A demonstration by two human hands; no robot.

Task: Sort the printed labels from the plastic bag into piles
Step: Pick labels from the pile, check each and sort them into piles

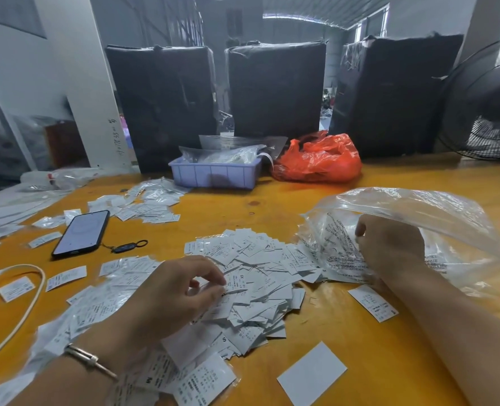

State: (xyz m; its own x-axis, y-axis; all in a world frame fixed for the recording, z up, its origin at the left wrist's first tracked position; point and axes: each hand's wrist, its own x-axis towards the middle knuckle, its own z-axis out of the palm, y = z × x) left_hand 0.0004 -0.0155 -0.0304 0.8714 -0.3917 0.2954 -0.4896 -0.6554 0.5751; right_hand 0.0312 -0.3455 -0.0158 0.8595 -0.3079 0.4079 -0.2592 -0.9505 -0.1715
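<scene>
Orange table holds heaped white labels; left hand seemingly pinches one, right hand grips bag.

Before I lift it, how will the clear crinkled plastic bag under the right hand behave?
The clear plastic bag will probably flop; its film is thin and creased. It looks light, so may slide on the smooth orange table. Labels could spill from its open mouth near the right hand.

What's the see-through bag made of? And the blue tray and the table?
The bag looks like thin clear plastic: glossy and crinkled. The tray seems hard matte plastic with moulded ribs. The table is probably varnished wood; knots show.
</scene>
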